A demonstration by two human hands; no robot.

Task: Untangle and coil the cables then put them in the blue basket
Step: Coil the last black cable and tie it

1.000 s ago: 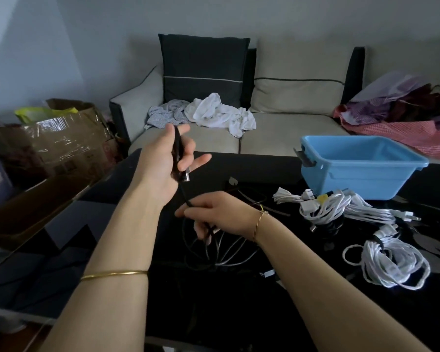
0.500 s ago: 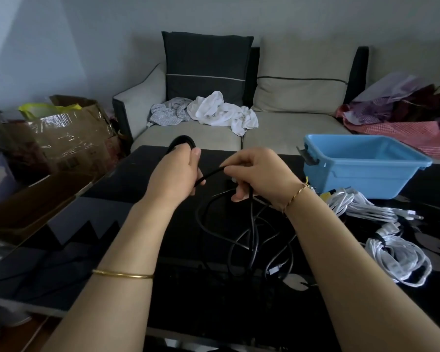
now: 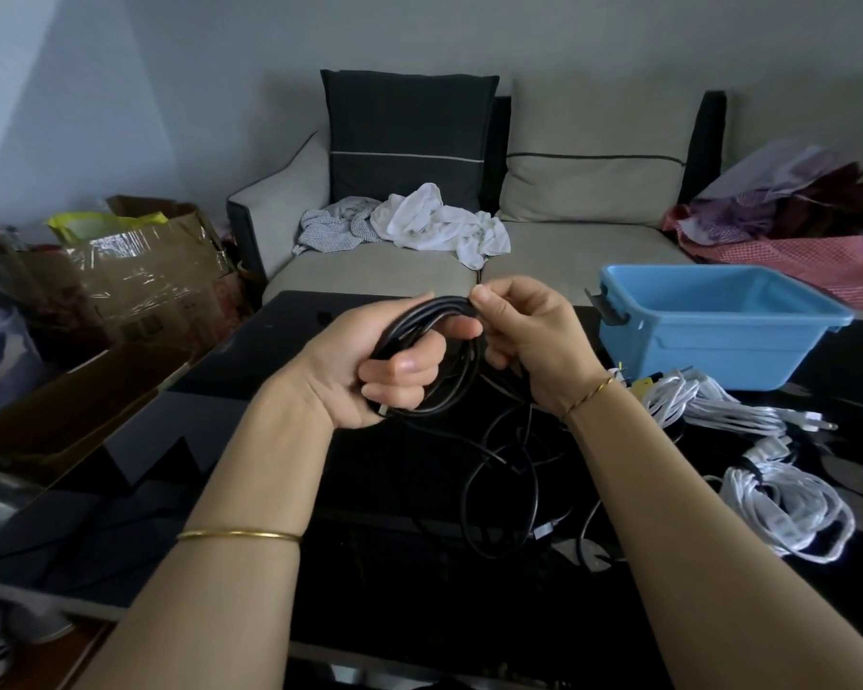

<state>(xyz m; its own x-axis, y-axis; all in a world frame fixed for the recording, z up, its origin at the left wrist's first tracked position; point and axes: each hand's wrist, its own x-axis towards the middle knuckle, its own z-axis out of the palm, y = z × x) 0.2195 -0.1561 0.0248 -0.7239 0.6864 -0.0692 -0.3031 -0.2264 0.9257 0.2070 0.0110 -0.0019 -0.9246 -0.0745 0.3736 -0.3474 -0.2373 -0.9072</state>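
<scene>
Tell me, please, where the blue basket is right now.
In the head view, the blue basket sits at the right on the black table, in front of the sofa and just behind the white cables.

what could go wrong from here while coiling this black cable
The loose tail of the thin black cable lies in crossed loops on the glossy black table, so pulling may tighten a snag. The left hand grips several coiled loops while the right hand pinches their top; they might spring apart if either grip eases.
</scene>
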